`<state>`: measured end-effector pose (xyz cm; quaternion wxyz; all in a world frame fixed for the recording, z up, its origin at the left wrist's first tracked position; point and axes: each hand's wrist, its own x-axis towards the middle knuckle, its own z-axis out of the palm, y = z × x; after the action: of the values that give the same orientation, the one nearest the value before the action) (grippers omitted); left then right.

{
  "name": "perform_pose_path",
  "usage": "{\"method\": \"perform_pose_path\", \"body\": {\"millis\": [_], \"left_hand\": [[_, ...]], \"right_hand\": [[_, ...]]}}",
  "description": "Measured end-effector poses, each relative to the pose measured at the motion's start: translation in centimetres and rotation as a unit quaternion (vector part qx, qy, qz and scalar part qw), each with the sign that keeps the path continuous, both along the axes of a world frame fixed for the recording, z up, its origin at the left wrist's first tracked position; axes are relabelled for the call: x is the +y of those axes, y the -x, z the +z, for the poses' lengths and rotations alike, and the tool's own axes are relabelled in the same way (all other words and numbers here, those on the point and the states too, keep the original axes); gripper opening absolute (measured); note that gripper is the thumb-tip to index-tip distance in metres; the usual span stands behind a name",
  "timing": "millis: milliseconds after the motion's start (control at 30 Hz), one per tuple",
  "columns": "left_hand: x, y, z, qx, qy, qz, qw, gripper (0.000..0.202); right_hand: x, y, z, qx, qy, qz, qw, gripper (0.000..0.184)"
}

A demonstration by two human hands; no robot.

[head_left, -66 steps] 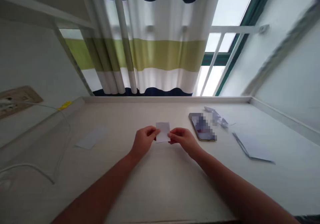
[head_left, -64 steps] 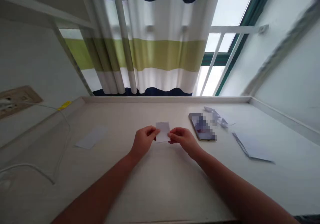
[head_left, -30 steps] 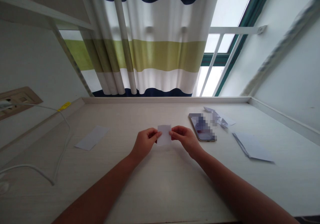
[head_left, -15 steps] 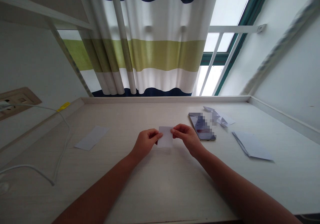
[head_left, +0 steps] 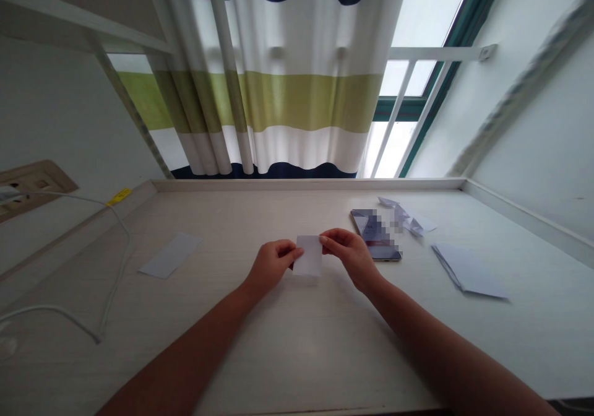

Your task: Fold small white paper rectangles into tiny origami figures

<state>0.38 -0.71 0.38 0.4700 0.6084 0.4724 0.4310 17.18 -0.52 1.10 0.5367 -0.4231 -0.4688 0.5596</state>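
A small white rectangle of paper (head_left: 309,257) is held up between both hands, just above the desk. My left hand (head_left: 272,264) pinches its left edge, thumb in front. At its upper right corner, the thumb and fingertips of my right hand (head_left: 351,255) are closed on the paper. Whether the sheet is folded in layers is hard to see. Just behind my right hand lies a phone (head_left: 371,236), its screen partly blurred.
Folded paper pieces (head_left: 408,221) lie beyond the phone. A stack of white paper (head_left: 471,272) rests at the right, and a single paper strip (head_left: 171,256) at the left. A white cable (head_left: 121,267) runs from the wall socket (head_left: 39,187) across the desk's left side.
Both hands keep their pinch on the paper. My right fingertips have shifted very slightly upward at the corner; otherwise the scene is nearly the same.
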Motion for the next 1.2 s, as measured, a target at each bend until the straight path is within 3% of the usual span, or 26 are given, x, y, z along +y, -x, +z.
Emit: {"method": "perform_pose_path", "body": {"millis": [300,467,833,1033,1200], "left_hand": [[0.04,0.17,0.17,0.004,-0.018,0.021,1.000,0.021],[0.22,0.36,0.23,-0.028,-0.023,0.058,0.998,0.023],[0.48,0.64,-0.24,-0.019,-0.061,0.082,0.995,0.024],[0.21,0.51,-0.09,-0.006,-0.067,0.054,0.996,0.024],[-0.04,0.21,0.42,-0.058,-0.017,0.027,0.998,0.022]], "right_hand": [[-0.12,0.22,-0.04,-0.021,0.022,0.028,0.999,0.024],[-0.25,0.47,-0.22,-0.041,0.075,0.085,0.993,0.030],[-0.42,0.51,-0.19,-0.056,0.070,0.116,0.989,0.029],[-0.29,0.49,-0.18,-0.036,0.036,0.074,0.996,0.026],[-0.18,0.43,-0.06,-0.014,0.035,0.055,0.998,0.023]]}}
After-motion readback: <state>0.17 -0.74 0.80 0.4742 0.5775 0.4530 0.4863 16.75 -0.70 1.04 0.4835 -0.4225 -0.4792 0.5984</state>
